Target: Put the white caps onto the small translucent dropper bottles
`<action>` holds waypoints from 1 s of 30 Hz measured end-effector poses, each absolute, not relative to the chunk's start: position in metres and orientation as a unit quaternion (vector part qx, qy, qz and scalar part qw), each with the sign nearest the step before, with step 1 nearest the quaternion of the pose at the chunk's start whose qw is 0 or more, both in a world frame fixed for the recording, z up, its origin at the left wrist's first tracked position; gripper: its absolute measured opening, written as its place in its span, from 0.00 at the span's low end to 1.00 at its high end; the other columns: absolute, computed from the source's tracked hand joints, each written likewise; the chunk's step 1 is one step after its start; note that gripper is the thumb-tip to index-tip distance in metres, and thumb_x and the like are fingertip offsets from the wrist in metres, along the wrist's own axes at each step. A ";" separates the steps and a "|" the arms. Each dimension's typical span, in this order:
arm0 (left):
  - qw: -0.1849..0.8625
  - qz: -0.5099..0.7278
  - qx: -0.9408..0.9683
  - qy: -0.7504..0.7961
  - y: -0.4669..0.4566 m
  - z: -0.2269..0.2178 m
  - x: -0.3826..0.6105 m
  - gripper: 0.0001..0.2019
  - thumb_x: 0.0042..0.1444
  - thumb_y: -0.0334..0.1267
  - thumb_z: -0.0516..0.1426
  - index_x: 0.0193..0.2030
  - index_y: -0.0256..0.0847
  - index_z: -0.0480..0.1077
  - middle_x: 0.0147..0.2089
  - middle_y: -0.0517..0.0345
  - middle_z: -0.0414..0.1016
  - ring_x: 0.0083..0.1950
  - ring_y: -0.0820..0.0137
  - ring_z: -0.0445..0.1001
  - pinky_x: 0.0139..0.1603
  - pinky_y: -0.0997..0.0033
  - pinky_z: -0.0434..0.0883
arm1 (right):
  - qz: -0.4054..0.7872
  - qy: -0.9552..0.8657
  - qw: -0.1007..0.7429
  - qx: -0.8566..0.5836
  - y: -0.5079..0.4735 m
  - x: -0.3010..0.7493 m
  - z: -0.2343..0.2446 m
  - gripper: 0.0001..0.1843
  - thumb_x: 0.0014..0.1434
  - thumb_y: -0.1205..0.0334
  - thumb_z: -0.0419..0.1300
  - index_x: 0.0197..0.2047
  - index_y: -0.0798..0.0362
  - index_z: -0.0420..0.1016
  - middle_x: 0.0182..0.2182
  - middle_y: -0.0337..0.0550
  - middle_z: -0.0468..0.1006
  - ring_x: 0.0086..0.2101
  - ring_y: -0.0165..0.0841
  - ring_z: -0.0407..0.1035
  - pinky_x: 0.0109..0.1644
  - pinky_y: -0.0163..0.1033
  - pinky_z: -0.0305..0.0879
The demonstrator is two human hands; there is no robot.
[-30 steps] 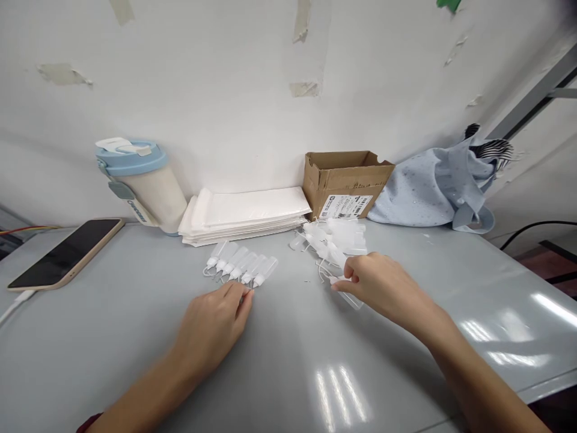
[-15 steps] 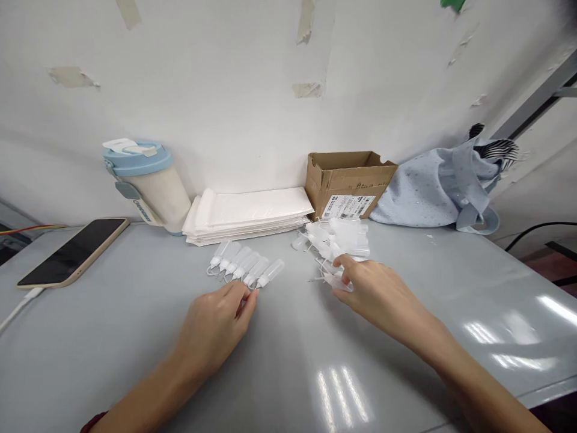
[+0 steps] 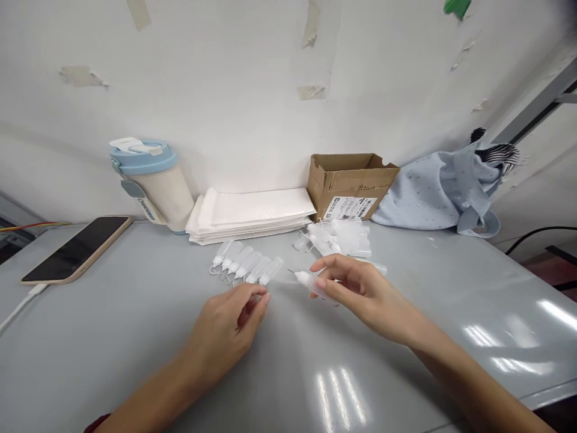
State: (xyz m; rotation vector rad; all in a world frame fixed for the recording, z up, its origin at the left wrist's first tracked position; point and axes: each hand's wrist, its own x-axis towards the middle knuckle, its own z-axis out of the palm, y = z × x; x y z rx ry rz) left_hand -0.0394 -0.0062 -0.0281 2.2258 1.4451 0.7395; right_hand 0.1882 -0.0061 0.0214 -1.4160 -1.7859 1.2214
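My right hand (image 3: 360, 291) pinches a small clear squeeze bottle (image 3: 309, 279) with a white neck and a thin needle tip pointing left. It is lifted off the pile of similar bottles (image 3: 347, 237) behind the hand. My left hand (image 3: 232, 319) rests low at the left, thumb and forefinger drawn together; whether anything sits between them is hidden. Just beyond its fingertips lies a slanted row of several needle-tip bottles (image 3: 246, 264), necks toward me, with thin white cap straps at their ends.
Along the wall stand a tumbler with a blue lid (image 3: 157, 186), a stack of white envelopes (image 3: 252, 210), an open cardboard box (image 3: 354, 183) and a light blue bag (image 3: 424, 192). A phone (image 3: 76, 249) with a white cable lies at left on the grey table (image 3: 288, 373).
My right hand has taken a bottle from the pile and moved it left, toward the row. My left hand has shifted slightly right. The view has moved a little.
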 end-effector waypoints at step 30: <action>0.395 0.338 0.631 0.576 -0.010 -0.005 -0.041 0.15 0.58 0.48 0.51 0.28 0.41 0.68 0.24 0.62 0.67 0.24 0.74 0.66 0.21 0.78 0.64 | 0.561 -0.647 0.252 -0.451 -0.005 0.184 0.019 0.11 0.63 0.55 0.53 0.42 0.51 0.70 0.32 0.39 0.76 0.34 0.31 0.68 0.38 0.36 0.61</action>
